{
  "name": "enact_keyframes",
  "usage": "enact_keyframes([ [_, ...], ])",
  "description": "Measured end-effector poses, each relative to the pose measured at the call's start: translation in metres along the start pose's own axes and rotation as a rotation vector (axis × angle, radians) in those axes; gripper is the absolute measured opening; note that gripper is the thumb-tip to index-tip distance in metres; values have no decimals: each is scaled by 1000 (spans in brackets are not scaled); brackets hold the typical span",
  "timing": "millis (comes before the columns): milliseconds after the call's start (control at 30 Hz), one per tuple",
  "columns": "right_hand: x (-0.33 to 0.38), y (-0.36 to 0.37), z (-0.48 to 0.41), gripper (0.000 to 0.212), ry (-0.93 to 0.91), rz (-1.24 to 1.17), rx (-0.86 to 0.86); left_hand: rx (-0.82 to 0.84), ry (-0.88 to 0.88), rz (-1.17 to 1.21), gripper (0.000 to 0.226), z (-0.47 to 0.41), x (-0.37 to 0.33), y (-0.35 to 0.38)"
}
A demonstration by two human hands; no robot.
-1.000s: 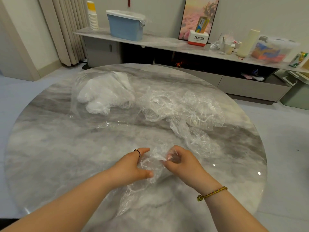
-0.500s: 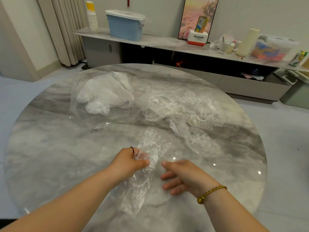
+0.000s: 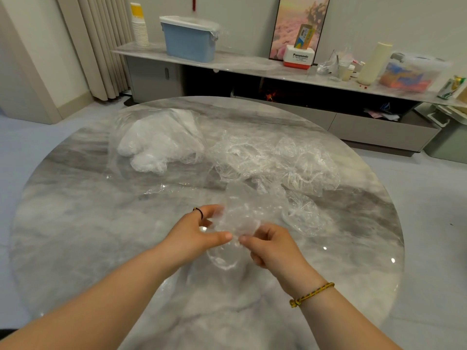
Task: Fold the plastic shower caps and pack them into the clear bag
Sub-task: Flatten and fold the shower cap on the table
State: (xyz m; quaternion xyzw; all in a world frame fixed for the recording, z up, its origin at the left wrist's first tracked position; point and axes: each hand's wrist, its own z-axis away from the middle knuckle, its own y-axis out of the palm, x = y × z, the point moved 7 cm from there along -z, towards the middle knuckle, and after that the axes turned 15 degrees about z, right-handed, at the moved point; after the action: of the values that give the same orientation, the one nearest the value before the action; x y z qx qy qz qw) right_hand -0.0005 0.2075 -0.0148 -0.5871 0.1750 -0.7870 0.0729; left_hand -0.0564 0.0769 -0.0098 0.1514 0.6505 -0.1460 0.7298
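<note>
Shower caps (image 3: 156,145), apparently folded, show as a white bundle inside the clear bag (image 3: 115,152), which lies at the far left of the round marble counter (image 3: 75,236); that part of the job looks done, though how many are in there cannot be counted. Nearer the person, the left hand (image 3: 194,233) pinches one crumpled cap (image 3: 237,218) between thumb and curled fingers, holding it a little above the counter. Just to its right, the right hand (image 3: 273,248) grips the same cap, thumb and forefinger closed on the lower edge, with the two thumbs almost meeting. This cap is bunched rather than flat, so its folding seems only partly done and it has not gone into the bag. Beyond the hands and further right, a pile of loose caps (image 3: 273,160) lies spread and unfolded in the middle of the counter, near the bag's mouth, and one more stray cap (image 3: 305,218) rests just beside the right hand. Judging by that pile, a good share of the work is left: finish this fold, pack it, then take the rest in turn.
</note>
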Motion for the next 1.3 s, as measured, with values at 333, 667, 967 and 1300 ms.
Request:
enact_keyframes([
  [333, 29, -6, 16, 22, -695, 458, -218, 53, 528, -532, 35, 17, -34, -5],
  [667, -12, 23, 4, 63, -493, 999, 19, 273, 359, -766, 51, 8, 38, -1],
  [967, -32, 7, -12, 48, -15, 552, -70, -38, 136, -389, 44, 6, 46, -12],
  [1300, -36, 5, -8, 43, 88, 712, -134, -82, 841, -842, 20, 35, 8, 24],
])
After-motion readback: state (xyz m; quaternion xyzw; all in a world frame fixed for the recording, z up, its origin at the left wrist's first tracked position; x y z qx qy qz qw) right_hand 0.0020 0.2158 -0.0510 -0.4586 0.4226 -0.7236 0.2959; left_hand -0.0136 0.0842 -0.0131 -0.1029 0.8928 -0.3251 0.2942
